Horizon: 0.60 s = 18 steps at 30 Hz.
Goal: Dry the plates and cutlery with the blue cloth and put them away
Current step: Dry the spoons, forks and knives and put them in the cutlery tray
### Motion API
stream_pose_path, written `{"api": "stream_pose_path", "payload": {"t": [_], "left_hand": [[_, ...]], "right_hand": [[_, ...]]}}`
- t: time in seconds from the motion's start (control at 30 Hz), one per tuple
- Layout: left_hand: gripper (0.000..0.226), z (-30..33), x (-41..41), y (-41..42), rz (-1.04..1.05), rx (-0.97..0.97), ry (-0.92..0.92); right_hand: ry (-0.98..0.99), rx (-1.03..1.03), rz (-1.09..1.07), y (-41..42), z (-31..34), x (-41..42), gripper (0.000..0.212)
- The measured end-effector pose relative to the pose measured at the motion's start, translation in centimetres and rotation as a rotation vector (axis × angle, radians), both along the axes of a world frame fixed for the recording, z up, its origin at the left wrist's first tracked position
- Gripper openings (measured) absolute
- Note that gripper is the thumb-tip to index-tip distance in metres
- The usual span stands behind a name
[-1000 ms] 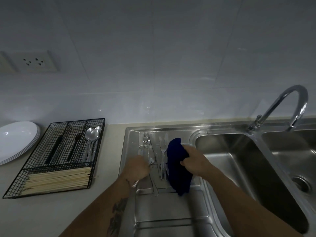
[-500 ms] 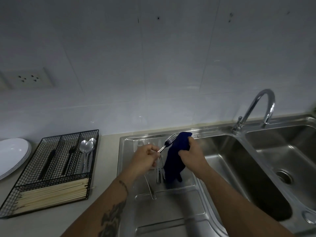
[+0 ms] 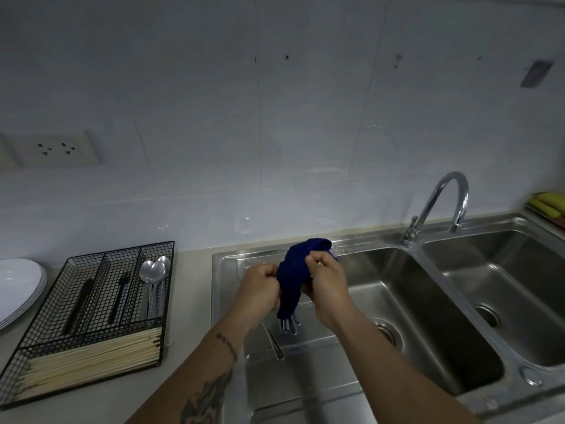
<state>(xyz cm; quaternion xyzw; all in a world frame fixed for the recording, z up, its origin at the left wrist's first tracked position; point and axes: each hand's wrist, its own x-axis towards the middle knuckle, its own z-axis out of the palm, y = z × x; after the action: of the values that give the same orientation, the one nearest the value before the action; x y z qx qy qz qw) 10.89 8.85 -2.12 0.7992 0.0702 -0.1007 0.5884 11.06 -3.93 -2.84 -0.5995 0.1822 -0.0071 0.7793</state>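
Note:
My right hand (image 3: 325, 281) grips the dark blue cloth (image 3: 298, 270) above the sink's draining board (image 3: 232, 301). My left hand (image 3: 260, 289) is curled at the cloth's left side around a fork handle; the fork's head is wrapped in the cloth and hidden. More wet cutlery (image 3: 289, 324) lies on the draining board under the cloth. A black wire cutlery tray (image 3: 91, 316) on the counter holds spoons (image 3: 153, 270), dark-handled pieces and chopsticks (image 3: 91, 359). White plates (image 3: 18, 286) are stacked at the far left.
A double steel sink (image 3: 428, 301) lies to the right, with a curved tap (image 3: 440, 203) behind it. Yellow-green sponges (image 3: 547, 203) sit at the far right edge. A wall socket (image 3: 55, 148) is above the counter on the left.
My left hand lifted a fork off the draining board and brought it to the cloth. The cloth now covers the fork's head, and both hands have come together.

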Motion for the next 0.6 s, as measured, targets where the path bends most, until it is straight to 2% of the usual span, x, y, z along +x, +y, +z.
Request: {"api": "stream_pose_path", "payload": {"t": [0.07,0.13,0.23,0.33,0.5,0.6], "left_hand": [[0.031,-0.1,-0.5,0.3,-0.01,-0.009,0.009],[0.028,-0.2,-0.8,0.8,-0.016,-0.026,0.01],[0.025,0.1,-0.8,1.9,-0.028,-0.063,0.015],[0.025,0.4,-0.9,2.5,-0.033,-0.079,0.0],[0.027,0.4,-0.7,2.1,-0.037,-0.113,-0.006],[0.022,0.6,-0.3,1.7,-0.026,-0.078,-0.053]], "right_hand": [[0.023,-0.131,-0.108,1.2,-0.5,0.2,0.021],[0.048,-0.123,-0.187,2.0,0.0,0.3,0.021],[0.028,-0.171,-0.18,2.1,0.4,0.5,0.037],[0.0,-0.25,-0.154,2.5,0.6,0.5,0.031],[0.004,-0.039,-0.167,2.0,0.7,1.3,0.027],[-0.007,-0.003,-0.244,1.4,0.6,1.8,0.027]]}}
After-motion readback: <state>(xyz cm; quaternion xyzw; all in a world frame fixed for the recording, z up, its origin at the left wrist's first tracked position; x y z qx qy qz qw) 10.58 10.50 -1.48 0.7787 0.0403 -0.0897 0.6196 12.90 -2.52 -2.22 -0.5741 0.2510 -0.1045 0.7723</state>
